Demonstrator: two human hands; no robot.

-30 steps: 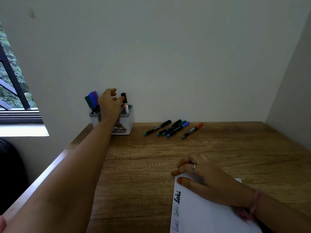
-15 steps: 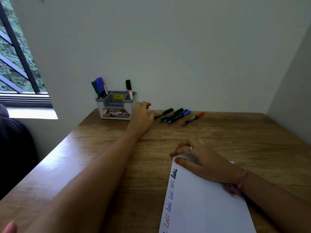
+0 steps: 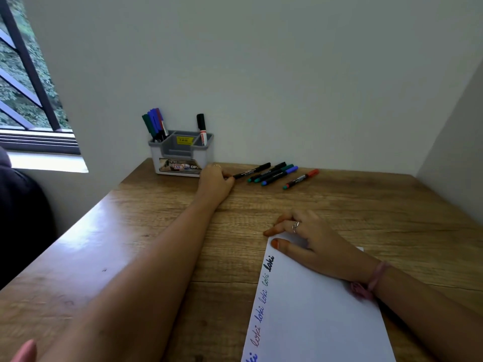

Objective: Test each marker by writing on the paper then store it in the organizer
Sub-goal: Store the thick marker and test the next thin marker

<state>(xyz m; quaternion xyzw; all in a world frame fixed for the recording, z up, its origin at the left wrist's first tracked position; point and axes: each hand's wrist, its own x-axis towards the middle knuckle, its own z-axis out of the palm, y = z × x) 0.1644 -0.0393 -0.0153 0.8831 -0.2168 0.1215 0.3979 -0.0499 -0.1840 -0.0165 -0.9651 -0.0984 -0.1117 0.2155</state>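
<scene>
My left hand (image 3: 215,180) reaches to the far side of the table and pinches the near end of a black marker (image 3: 254,170) lying on the wood. Beside it lie more markers: another black-capped one (image 3: 271,169), a green one (image 3: 279,172), a blue one (image 3: 283,175) and a red one (image 3: 303,178). The grey organizer (image 3: 180,155) stands against the wall, with several markers (image 3: 154,124) in its left compartment and one black-capped marker (image 3: 201,129) in its right. My right hand (image 3: 311,241) rests flat on the top corner of the white paper (image 3: 313,314), which bears handwritten words along its left edge.
The wooden table (image 3: 130,244) sits in a corner, with walls behind and to the right. A window with dark bars (image 3: 28,74) is at the left. A dark shape (image 3: 21,218) stands beside the table's left edge.
My left hand left the organizer, where the black-capped marker now stands, and moved right and down to the black marker on the table. The camera tilted downward; my right hand stayed on the paper.
</scene>
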